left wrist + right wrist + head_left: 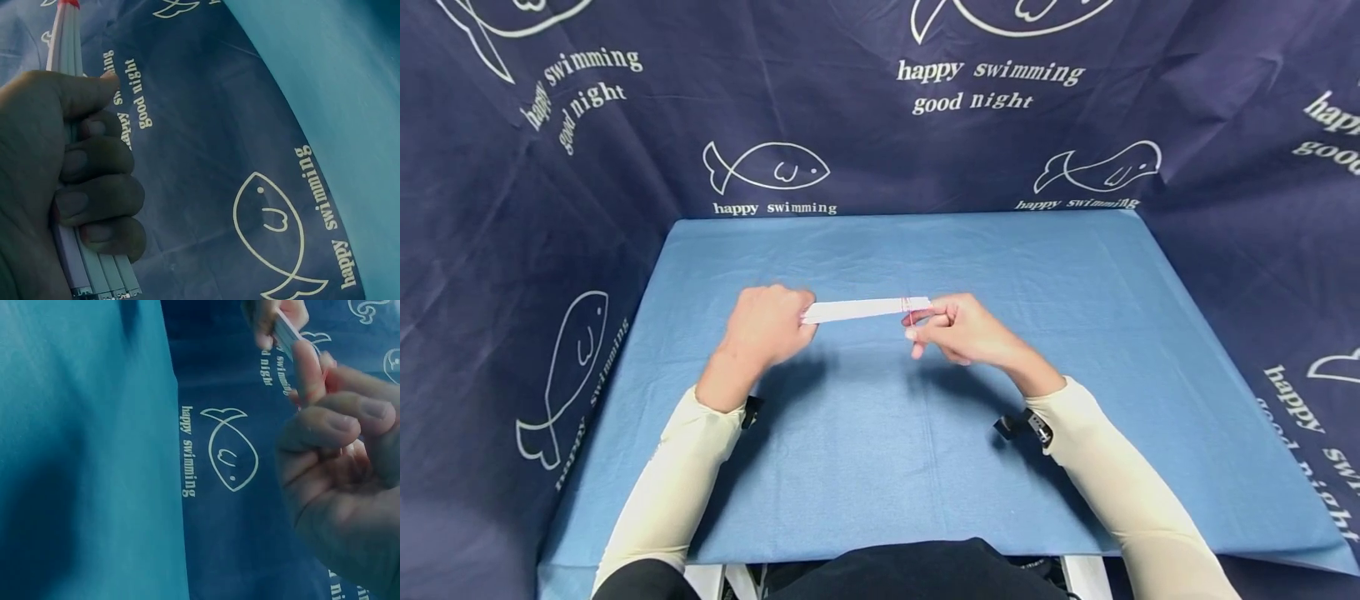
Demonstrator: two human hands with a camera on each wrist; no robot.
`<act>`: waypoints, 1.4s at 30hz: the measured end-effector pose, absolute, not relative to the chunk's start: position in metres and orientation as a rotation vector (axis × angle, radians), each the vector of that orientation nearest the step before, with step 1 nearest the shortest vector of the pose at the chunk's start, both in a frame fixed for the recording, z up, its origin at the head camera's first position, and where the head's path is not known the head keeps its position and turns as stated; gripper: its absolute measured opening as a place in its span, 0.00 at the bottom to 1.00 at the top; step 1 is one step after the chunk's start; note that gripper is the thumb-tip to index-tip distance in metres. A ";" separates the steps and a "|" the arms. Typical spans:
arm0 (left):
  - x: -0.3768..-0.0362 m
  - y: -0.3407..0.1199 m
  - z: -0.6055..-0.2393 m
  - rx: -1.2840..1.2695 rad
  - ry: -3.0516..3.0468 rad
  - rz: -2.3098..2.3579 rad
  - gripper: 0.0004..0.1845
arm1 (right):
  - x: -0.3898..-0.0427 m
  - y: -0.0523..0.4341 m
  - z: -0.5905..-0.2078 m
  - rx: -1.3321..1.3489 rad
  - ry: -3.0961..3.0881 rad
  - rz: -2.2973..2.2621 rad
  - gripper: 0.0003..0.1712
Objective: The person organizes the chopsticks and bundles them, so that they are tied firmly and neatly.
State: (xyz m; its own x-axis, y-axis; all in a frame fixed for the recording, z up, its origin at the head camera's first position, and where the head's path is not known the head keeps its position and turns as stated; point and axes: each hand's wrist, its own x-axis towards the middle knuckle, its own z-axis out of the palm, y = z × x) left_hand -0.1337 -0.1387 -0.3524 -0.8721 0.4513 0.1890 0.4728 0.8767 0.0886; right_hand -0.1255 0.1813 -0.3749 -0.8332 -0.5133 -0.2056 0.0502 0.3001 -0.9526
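In left hand, white strips with red band

The white strips look smooth, the blue cloth matt

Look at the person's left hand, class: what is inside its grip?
The left hand grips a bundle of white strips, which stick out on both sides. The parts covered by the curled fingers cannot be seen.
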 end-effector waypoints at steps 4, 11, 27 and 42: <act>-0.132 -0.143 -0.354 -0.789 -2.818 -0.142 0.10 | -0.129 0.188 -0.373 -0.453 2.005 -1.508 0.13; -0.131 -0.147 -0.355 -0.959 -2.784 -0.089 0.12 | -0.139 0.199 -0.375 -0.595 1.738 -1.439 0.09; -0.125 -0.137 -0.361 -1.217 -2.731 -0.129 0.15 | -0.163 0.211 -0.381 -0.839 1.235 -1.333 0.21; -0.121 -0.129 -0.360 -1.277 -2.600 -0.245 0.14 | -0.151 0.191 -0.389 -0.900 1.228 -1.442 0.10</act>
State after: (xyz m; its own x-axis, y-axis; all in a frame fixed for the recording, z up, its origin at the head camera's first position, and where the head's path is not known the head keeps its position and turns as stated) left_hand -0.1210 -0.1287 -0.3596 -0.5921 0.7554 0.2806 0.7945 0.6054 0.0469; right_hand -0.1507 0.1910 -0.3888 -0.2254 -0.9722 -0.0631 0.2165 0.0131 -0.9762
